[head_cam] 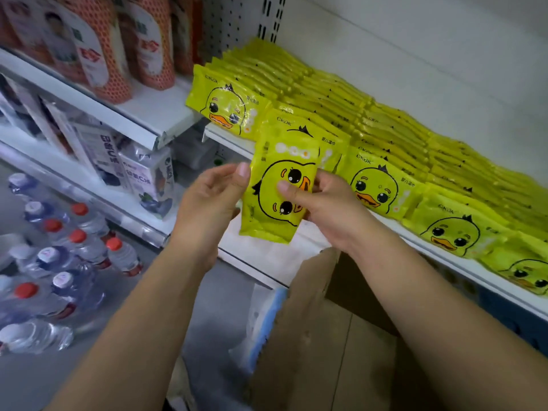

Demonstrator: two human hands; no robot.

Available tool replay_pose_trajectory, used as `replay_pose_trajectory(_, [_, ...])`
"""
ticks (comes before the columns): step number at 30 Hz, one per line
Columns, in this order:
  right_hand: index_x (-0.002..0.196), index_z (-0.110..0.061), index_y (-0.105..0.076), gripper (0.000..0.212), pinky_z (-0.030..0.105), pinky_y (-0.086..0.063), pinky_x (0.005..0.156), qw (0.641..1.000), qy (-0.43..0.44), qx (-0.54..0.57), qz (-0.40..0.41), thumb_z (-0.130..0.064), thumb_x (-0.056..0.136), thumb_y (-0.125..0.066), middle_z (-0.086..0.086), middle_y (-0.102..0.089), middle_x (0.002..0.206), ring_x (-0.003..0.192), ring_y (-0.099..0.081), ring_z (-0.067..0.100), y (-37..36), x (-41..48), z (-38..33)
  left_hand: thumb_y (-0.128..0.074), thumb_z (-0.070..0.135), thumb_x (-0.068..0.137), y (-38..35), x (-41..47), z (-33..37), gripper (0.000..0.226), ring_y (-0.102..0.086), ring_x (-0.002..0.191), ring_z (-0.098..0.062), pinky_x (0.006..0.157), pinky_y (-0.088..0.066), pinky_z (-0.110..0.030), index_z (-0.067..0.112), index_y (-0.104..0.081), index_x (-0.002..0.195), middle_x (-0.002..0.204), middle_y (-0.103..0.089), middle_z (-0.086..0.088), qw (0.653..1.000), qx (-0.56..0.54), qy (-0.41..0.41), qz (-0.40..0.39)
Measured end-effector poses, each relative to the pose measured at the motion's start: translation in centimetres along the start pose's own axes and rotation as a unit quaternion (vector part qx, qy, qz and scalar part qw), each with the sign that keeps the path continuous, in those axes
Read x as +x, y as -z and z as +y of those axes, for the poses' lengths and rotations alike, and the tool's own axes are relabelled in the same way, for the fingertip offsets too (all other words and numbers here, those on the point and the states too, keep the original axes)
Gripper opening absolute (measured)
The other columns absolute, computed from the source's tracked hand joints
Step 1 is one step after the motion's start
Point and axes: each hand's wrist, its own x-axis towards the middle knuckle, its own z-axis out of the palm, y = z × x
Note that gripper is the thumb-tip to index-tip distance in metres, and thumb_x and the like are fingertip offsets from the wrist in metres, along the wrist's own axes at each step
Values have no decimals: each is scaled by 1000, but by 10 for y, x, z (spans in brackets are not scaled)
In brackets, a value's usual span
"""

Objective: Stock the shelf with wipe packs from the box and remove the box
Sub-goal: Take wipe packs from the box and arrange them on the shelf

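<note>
Two bare forearms reach forward and up from the bottom edge. Both hands hold one yellow wipe pack, duck face turned sideways, just in front of the shelf. The left hand pinches its left edge, thumb in front. The right hand grips the right edge, thumb across the duck. Rows of matching packs fill the shelf; an open cardboard box sits below

Orange patterned bottles stand on a side shelf up and left of the left grip. White cartons with blueberry prints sit just left of it. Water bottles, red- and white-capped, crowd the floor lower left.
</note>
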Motion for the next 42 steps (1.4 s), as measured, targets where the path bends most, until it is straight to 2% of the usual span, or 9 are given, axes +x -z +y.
replay_pose_trajectory(4, [126, -2, -63, 38, 48, -58, 91, 986, -43, 160, -6, 3, 89, -69, 17, -73, 117, 109, -70, 35, -10, 18, -9, -83, 42, 78, 23, 18, 3, 63, -71, 113, -26, 98, -54, -48, 16, -63, 131, 121, -74, -4, 988, -7, 121, -98])
replay_pose_trajectory(10, [127, -11, -54, 58, 45, -58, 92, 982, -55, 183, -14, -13, 74, -77, 12, -73, 114, 92, -72, 23, 1, 41, -30, -70, 16, 84, 36, 39, 11, 40, -74, 105, -25, 79, -63, -36, 9, -67, 124, 116, -76, -8, 995, -95, 34, -5])
replay_pose_trajectory(14, [123, -13, -62, 59, 35, -60, 67, 998, -20, -14, -60, -16, 68, -84, 7, -75, 100, 74, -71, 20, 6, 56, -47, -67, 9, 95, 39, 53, 13, 26, -74, 97, -25, 82, -62, -39, 6, -68, 120, 112, -77, -9, 996, -65, -18, 53])
replay_pose_trajectory(18, [103, -23, -73, 41, 28, -60, 67, 959, 39, -261, -103, -19, 67, -93, -4, -76, 96, 79, -72, 10, -12, 76, -59, -70, 4, 92, 31, 68, 22, 21, -73, 90, -22, 84, -61, -36, 4, -68, 113, 104, -78, -9, 991, -70, -73, 88])
replay_pose_trajectory(22, [101, -18, -73, 39, 21, -52, 64, 934, 80, -339, -83, -29, 69, -93, -3, -77, 96, 65, -67, 8, -33, 110, -64, -73, 9, 92, 32, 102, 34, 25, -72, 89, -23, 81, -60, -40, 8, -66, 115, 105, -78, -8, 983, -97, -85, 133])
replay_pose_trajectory(26, [100, -17, -70, 38, 36, -59, 70, 929, 143, -341, 20, -35, 73, -89, 1, -76, 93, 74, -73, 19, -51, 151, -69, -75, 20, 91, 32, 145, 52, 49, -64, 96, -14, 72, -51, -9, 5, -54, 132, 117, -64, -7, 970, -20, -122, 211])
replay_pose_trajectory(30, [110, -18, -69, 47, 44, -59, 78, 908, 186, -369, 71, -40, 73, -87, 1, -74, 104, 84, -73, 23, -68, 185, -72, -81, 30, 85, 42, 180, 46, 52, -58, 118, -20, 95, -49, -32, 16, -55, 128, 124, -59, 1, 949, 122, -184, 223])
replay_pose_trajectory(38, [119, -16, -70, 67, 41, -39, 97, 774, 229, -583, 90, -58, 69, -83, 1, -49, 117, 116, -40, 25, -75, 196, -55, -92, 17, 71, 72, 207, 56, 84, -56, 109, -14, 87, -40, -25, 22, -51, 144, 119, -60, 6, 913, 336, -223, 60])
replay_pose_trajectory(42, [143, -26, -44, 99, 47, -32, 110, 743, 225, -624, 89, -66, 61, -83, 3, -28, 155, 139, -26, 26, -72, 191, -56, -93, 22, 70, 77, 220, 57, 88, -63, 112, -20, 93, -48, -34, 26, -48, 145, 126, -67, 2, 913, 353, -201, 13])
